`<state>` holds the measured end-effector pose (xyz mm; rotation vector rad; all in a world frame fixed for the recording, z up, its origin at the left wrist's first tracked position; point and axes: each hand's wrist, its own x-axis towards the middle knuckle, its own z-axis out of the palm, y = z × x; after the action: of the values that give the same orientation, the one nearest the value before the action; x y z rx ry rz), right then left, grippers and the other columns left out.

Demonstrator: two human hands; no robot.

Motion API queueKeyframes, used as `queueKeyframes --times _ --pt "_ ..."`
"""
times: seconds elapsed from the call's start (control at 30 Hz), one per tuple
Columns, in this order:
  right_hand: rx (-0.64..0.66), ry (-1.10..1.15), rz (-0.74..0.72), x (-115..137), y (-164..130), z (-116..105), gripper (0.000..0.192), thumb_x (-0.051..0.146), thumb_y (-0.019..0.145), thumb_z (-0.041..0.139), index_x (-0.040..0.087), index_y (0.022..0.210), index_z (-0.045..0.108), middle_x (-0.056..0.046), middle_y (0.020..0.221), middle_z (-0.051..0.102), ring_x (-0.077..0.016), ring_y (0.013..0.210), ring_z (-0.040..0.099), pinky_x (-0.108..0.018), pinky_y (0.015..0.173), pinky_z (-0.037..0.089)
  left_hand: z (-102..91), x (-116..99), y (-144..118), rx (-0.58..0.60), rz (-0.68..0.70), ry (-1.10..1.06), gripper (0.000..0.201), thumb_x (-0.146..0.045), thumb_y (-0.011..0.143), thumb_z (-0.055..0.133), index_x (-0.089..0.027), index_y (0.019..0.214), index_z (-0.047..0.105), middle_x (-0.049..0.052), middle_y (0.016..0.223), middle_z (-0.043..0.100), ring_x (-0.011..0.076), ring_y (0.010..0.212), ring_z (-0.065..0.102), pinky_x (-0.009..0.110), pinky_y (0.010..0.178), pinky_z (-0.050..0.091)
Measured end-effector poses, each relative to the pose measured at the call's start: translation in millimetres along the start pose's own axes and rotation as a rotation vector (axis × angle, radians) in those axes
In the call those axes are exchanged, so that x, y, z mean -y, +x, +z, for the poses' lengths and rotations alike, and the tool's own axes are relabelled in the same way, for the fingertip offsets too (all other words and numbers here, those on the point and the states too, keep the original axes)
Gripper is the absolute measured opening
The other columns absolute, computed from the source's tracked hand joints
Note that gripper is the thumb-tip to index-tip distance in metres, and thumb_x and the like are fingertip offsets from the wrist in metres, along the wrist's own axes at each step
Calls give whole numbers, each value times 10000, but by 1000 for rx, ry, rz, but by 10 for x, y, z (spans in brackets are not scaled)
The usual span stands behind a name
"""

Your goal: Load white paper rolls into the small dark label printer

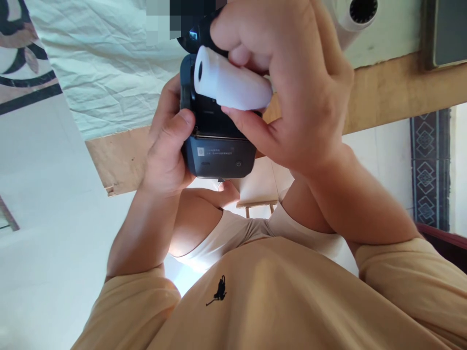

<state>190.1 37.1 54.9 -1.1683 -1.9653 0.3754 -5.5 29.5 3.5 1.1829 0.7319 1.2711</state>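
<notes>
A small black label printer [222, 158] is gripped along its left side by my left hand [164, 141], thumb near the paper bay. Its lid [197, 36] stands open at the far side. My right hand [302, 82] is closed around a white paper roll [233, 82], thumb below and fingers above. The roll lies tilted over the open bay, its dark core hole facing left. Whether the roll touches the bay floor cannot be seen, and my right fingers cover part of the lid.
A pale green cloth [105, 63] covers the wooden table [379, 92]. Another white roll [352, 22] with a dark core stands at the upper right. Beside it is a dark flat object [449, 34] with a frame. A small wooden stool [257, 204] shows below.
</notes>
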Motion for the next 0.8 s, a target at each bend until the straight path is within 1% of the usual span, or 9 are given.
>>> queueKeyframes --times 0.07,0.1,0.17,0.23,0.3,0.43,0.53,0.67,0.8 --pt "-60 -117 -278 -14 18 44 255 244 871 434 181 1061 591 24 1011 601 -45 954 569 -196 887 495 -1 -39 -25 31 -29 10 570 -576 725 611 -189 1134 522 16 1006 603 264 1276 504 473 1135 388" --pt "-66 -132 -342 -19 24 58 213 198 862 434 163 1010 584 12 993 602 -51 950 575 -196 878 496 4 -59 -37 41 -42 19 564 -560 744 604 -190 1158 507 12 1027 593 260 1301 482 476 1143 379" --pt "-21 -97 -328 -17 28 69 130 175 860 439 152 894 563 3 987 602 -72 980 585 -203 876 492 21 -92 -55 69 -39 29 540 -533 783 577 -182 1183 487 6 1013 584 253 1320 463 486 1149 369" --pt "33 -76 -305 -2 29 64 138 188 877 429 151 846 558 4 996 608 -75 968 596 -202 841 486 48 -113 -66 73 -27 10 524 -518 809 551 -170 1194 474 1 969 583 249 1318 465 499 1145 369" --pt "36 -71 -308 16 29 57 160 196 882 427 148 816 565 -4 973 618 -70 921 601 -199 784 475 85 -132 -72 55 -36 -15 540 -513 809 557 -162 1207 461 1 956 584 248 1317 467 498 1143 370" --pt "-79 -35 -414 38 7 71 74 205 822 513 168 782 563 5 868 622 -87 813 586 -240 721 447 159 -189 -80 -27 -67 6 505 -489 811 567 -147 1174 489 32 1031 606 247 1307 479 416 1102 436" --pt "-152 -13 -458 57 -49 102 36 215 766 563 193 750 540 35 797 602 -91 769 545 -259 708 401 167 -222 -79 -31 -90 54 451 -495 812 543 -184 1139 526 20 1050 617 257 1276 508 360 985 522" --pt "-66 -23 -436 88 -135 133 43 214 763 561 249 786 552 61 788 588 -88 780 500 -273 716 348 106 -189 -73 36 -72 132 535 -600 742 550 -254 1149 528 -3 1037 614 256 1183 576 307 800 567" --pt "9 -18 -413 77 -175 144 81 338 806 550 263 813 580 65 838 609 -99 839 512 -305 743 356 47 -109 -71 45 -19 101 597 -513 694 659 -241 1200 498 4 927 595 168 970 627 249 749 515"
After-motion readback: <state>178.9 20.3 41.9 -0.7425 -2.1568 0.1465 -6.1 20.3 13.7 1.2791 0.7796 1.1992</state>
